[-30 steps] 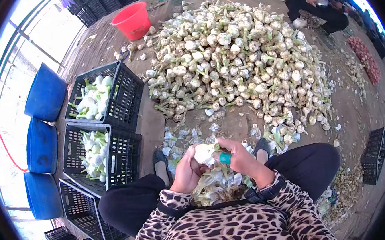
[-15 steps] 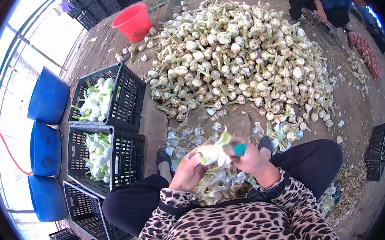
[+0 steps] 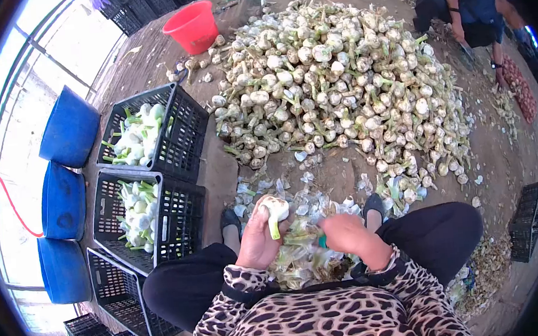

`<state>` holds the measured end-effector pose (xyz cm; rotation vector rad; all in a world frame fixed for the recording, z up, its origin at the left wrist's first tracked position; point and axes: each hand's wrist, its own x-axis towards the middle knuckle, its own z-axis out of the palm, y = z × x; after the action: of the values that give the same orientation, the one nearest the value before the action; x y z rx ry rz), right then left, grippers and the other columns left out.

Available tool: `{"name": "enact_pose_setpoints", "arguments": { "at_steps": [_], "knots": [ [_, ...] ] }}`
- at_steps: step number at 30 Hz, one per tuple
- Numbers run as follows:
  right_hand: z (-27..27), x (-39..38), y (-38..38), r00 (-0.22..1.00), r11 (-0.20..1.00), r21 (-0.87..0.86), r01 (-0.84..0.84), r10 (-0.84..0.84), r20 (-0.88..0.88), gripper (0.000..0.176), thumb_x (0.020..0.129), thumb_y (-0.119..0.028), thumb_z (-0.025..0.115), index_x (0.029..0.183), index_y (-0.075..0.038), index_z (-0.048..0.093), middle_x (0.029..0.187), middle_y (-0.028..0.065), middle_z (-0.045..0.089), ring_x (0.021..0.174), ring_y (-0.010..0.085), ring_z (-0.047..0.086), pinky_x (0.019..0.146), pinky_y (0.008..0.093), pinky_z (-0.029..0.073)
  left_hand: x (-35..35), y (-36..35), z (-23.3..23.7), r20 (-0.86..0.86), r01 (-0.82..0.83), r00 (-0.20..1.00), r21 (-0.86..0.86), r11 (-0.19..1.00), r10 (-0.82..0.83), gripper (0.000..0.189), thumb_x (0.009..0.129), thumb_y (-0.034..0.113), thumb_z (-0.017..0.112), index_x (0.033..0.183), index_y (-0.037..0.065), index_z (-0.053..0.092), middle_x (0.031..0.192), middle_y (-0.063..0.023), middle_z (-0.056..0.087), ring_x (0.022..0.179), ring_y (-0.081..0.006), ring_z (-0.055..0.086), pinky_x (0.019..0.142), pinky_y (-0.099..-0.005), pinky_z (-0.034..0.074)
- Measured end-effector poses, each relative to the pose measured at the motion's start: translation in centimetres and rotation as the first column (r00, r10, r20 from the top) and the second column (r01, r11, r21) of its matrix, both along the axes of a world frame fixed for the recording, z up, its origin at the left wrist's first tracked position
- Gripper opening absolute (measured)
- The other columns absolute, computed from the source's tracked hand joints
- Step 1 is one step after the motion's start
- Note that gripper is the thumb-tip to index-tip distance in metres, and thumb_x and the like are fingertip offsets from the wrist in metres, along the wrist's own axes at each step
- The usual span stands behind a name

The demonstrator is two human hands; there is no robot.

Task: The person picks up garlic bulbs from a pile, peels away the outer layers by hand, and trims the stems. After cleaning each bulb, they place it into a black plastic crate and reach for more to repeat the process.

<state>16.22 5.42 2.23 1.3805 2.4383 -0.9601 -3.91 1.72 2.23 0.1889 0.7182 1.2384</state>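
My left hand point(image 3: 256, 240) is closed around a garlic bulb point(image 3: 275, 209), white with a short green stem pointing down. Apart from it on the right, my right hand point(image 3: 350, 232) is curled shut. A small teal-green object point(image 3: 322, 241) shows at its fingers, mostly hidden, and its kind I cannot tell. Beneath both hands, loose peeled skins point(image 3: 303, 256) lie heaped between my legs. Ahead rises a large pile of untrimmed garlic point(image 3: 331, 82) with stalks and dirt on the bulbs.
Two black crates point(image 3: 182, 133) on the left hold cleaned garlic point(image 3: 140, 214). An empty-looking crate point(image 3: 119, 297) stands nearer. Blue tubs point(image 3: 65, 198) line the left wall; a red bucket point(image 3: 196, 32) is beyond. A person point(image 3: 466, 4) works at back right beside a filled net sack point(image 3: 518, 88).
My hands have moved apart; the right one has left the garlic bulb and shifted right and down. The bulb has been turned, its stem now downward. The other person has leaned lower.
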Motion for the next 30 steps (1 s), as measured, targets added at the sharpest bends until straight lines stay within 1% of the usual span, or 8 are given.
{"name": "enact_pose_setpoints", "arguments": {
  "at_steps": [1,2,4,8,14,24,27,30],
  "knots": [
    [0.4,-0.2,-0.5,0.997,0.998,0.05,0.048,-0.044,-0.068,0.021,0.078,-0.014,0.059,0.096,-0.005,0.064,0.086,0.0155,0.065,0.08,0.0331,0.063,0.071,0.0414,0.05,-0.1,-0.1,-0.2,0.003,0.014,1.0,0.0,1.0,-0.014,0.04,0.089,0.028,0.059,0.121,0.009,0.046,0.11,-0.0062,0.056,0.101,-0.0188,0.056,0.087,-0.035,0.047],
    [0.9,-0.8,-0.7,0.933,0.982,0.073,0.173,-0.14,-0.331,0.02,0.077,-0.011,0.06,0.095,-0.005,0.063,0.085,0.0149,0.064,0.078,0.0327,0.063,0.069,0.0402,0.05,0.0,-0.2,-0.2,-0.029,-0.003,1.0,-0.026,1.0,0.002,0.036,0.092,0.026,0.055,0.122,0.009,0.045,0.11,-0.0066,0.056,0.101,-0.0193,0.056,0.089,-0.0375,0.047],
    [2.6,-2.3,-0.1,0.589,0.908,0.038,0.417,-0.238,-0.772,0.018,0.075,-0.007,0.062,0.092,-0.003,0.062,0.082,0.0138,0.064,0.075,0.0318,0.062,0.067,0.0379,0.05,0.5,-0.1,-0.2,-0.059,-0.002,0.998,-0.01,1.0,0.001,0.034,0.093,0.025,0.053,0.122,0.009,0.045,0.11,-0.0065,0.056,0.101,-0.0188,0.056,0.089,-0.0358,0.047],
    [2.0,-3.0,-0.2,0.577,0.859,0.236,0.454,-0.082,-0.813,0.016,0.074,-0.003,0.064,0.089,-0.001,0.061,0.081,0.012,0.063,0.073,0.0301,0.062,0.065,0.0344,0.049,1.4,-0.4,0.3,-0.18,0.029,0.983,0.001,1.0,-0.028,0.035,0.096,0.027,0.047,0.125,0.008,0.043,0.112,-0.0059,0.055,0.101,-0.0174,0.055,0.087,-0.0324,0.046],
    [0.9,-2.6,-0.6,0.729,0.811,0.452,0.372,0.045,-0.683,0.031,0.064,0.0,0.059,0.094,-0.005,0.057,0.086,0.0102,0.06,0.08,0.0278,0.059,0.066,0.0356,0.049,1.6,-0.7,0.4,-0.239,0.059,0.969,0.012,0.998,-0.055,0.034,0.096,0.021,0.046,0.126,0.007,0.04,0.111,-0.0047,0.053,0.1,-0.0138,0.052,0.086,-0.0285,0.044],
    [-0.1,-1.2,0.9,0.773,0.831,0.381,0.406,-0.089,-0.629,0.032,0.062,0.002,0.058,0.093,-0.004,0.053,0.086,0.0118,0.056,0.084,0.0312,0.057,0.069,0.0388,0.048,1.4,-0.8,2.5,-0.281,0.321,0.903,-0.062,0.945,-0.326,0.05,0.088,0.016,0.059,0.128,0.001,0.034,0.112,-0.0073,0.052,0.106,-0.0154,0.051,0.091,-0.0287,0.042],
    [-0.7,-0.6,1.5,0.846,0.845,0.379,0.378,-0.149,-0.512,0.026,0.065,0.001,0.057,0.091,-0.004,0.056,0.085,0.013,0.058,0.084,0.0331,0.058,0.068,0.0404,0.048,1.2,-0.9,2.6,-0.357,0.379,0.86,-0.033,0.925,-0.365,0.066,0.078,0.012,0.07,0.13,0.002,0.03,0.116,-0.0111,0.051,0.108,-0.0188,0.052,0.092,-0.0324,0.042],
    [-3.2,0.0,1.2,0.975,0.93,0.292,0.222,-0.207,-0.08,0.02,0.068,-0.002,0.058,0.088,-0.003,0.059,0.087,0.0154,0.061,0.084,0.0342,0.059,0.068,0.0426,0.049,1.1,-1.0,2.6,-0.402,0.404,0.843,0.038,0.914,-0.357,0.072,0.071,0.002,0.073,0.129,0.003,0.03,0.117,-0.0124,0.051,0.107,-0.0199,0.053,0.092,-0.0349,0.043]
  ]
}}
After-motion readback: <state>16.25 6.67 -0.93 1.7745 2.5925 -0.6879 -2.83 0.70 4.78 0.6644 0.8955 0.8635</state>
